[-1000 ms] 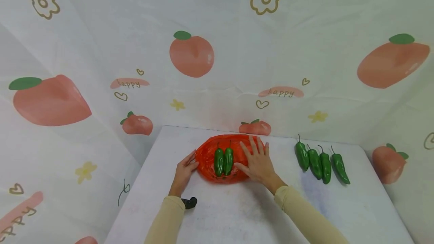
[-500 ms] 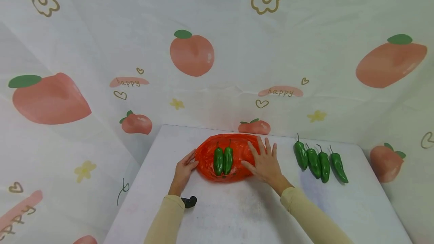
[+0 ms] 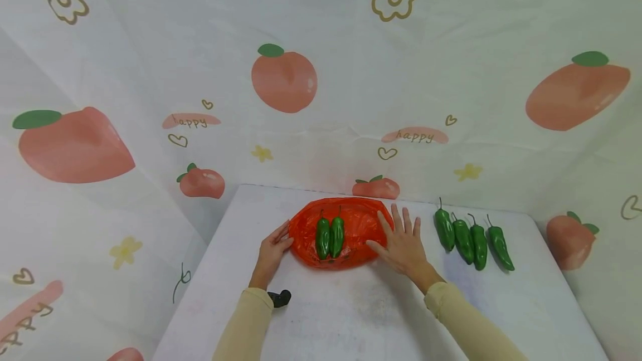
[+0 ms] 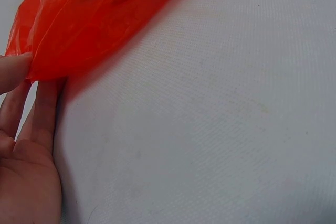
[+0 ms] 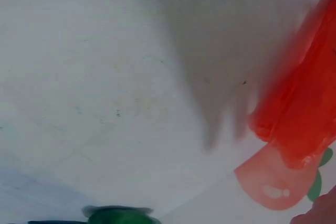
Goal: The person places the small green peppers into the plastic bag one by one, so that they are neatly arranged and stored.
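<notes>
A red plastic bag (image 3: 357, 234) lies spread open on the white table, with two green peppers, a left one (image 3: 323, 239) and a right one (image 3: 337, 238), side by side in it. At the bag's left edge, my left hand (image 3: 271, 256) pinches the thin plastic (image 4: 89, 35) between thumb and fingers. My right hand (image 3: 405, 248) is spread over the bag's right edge with nothing in its grip; whether it touches the plastic cannot be made out. In the right wrist view, only a bit of that hand shows at the lower right corner.
Several more green peppers (image 3: 472, 243) lie in a row on the table's right side. A small black object (image 3: 281, 298) sits by the left sleeve, partly hidden. Behind the table (image 3: 341, 316) hangs a white cloth (image 3: 321, 144) printed with fruit.
My right hand has drawn to the right, from over the bag's right part to its right edge, fingers still spread. The left hand and the peppers stay put.
</notes>
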`<state>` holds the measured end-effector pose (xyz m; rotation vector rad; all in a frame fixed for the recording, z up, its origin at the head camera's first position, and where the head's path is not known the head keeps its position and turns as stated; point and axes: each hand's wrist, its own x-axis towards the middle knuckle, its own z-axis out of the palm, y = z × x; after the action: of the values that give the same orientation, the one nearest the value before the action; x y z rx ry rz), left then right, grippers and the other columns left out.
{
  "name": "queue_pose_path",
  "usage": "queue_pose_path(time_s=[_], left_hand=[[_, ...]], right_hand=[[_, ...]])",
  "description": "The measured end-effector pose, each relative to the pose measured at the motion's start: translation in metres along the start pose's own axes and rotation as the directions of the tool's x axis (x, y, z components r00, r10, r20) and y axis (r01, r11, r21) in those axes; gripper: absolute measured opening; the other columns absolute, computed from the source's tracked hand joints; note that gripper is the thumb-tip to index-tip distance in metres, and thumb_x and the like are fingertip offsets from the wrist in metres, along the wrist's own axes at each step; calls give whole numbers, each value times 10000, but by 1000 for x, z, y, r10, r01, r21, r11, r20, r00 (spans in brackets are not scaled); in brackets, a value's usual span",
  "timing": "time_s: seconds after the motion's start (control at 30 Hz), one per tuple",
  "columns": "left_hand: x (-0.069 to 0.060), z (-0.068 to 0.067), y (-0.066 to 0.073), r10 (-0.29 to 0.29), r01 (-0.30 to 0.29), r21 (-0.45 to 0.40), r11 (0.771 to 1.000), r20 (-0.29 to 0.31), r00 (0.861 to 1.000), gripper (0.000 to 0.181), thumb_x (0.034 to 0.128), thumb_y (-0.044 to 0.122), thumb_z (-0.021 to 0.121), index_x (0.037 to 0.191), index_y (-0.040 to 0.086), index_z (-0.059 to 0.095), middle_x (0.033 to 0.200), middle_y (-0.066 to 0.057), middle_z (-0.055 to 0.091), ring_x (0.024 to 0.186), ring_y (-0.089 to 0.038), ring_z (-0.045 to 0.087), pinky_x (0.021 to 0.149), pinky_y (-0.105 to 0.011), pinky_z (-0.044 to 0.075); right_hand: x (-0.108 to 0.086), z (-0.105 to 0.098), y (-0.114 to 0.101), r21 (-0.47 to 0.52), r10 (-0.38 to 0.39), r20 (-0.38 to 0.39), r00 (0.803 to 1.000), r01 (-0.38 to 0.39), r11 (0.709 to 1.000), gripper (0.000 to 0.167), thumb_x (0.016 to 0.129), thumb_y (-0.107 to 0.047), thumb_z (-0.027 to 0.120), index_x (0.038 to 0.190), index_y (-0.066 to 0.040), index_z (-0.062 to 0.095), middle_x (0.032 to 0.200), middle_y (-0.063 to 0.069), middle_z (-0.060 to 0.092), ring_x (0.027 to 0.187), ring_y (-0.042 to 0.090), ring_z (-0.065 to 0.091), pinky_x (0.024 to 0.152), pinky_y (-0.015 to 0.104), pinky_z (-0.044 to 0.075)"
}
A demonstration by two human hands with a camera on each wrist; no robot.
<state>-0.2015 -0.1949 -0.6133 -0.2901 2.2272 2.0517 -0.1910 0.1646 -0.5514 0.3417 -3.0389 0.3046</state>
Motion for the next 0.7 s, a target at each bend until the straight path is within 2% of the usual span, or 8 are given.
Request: queue_pose_path(time_s=[0.37,0.7], left_hand=[[1,1,0,-8,8,2,1000,-6,1000,534,981,114,657,1486,250,549,1503,-64,582,1392,-247,559,1091,-311,523],[-1,0,3,-22,22,-6,1000,-5,1000,541,977,116,663,1487,254,546,1515,-51,570,1400,-235,551,1117,-335,502]], right_hand=[[-6,1,22,-5,51,24,998,-51,999,904,930,-645,546,1633,-168,239,1710,233,86,1553,531,59,1220,774,32],[-6,5,39,-10,70,17,997,-70,998,900,941,-648,516,1631,-141,240,1699,255,105,1541,544,81,1219,775,69]])
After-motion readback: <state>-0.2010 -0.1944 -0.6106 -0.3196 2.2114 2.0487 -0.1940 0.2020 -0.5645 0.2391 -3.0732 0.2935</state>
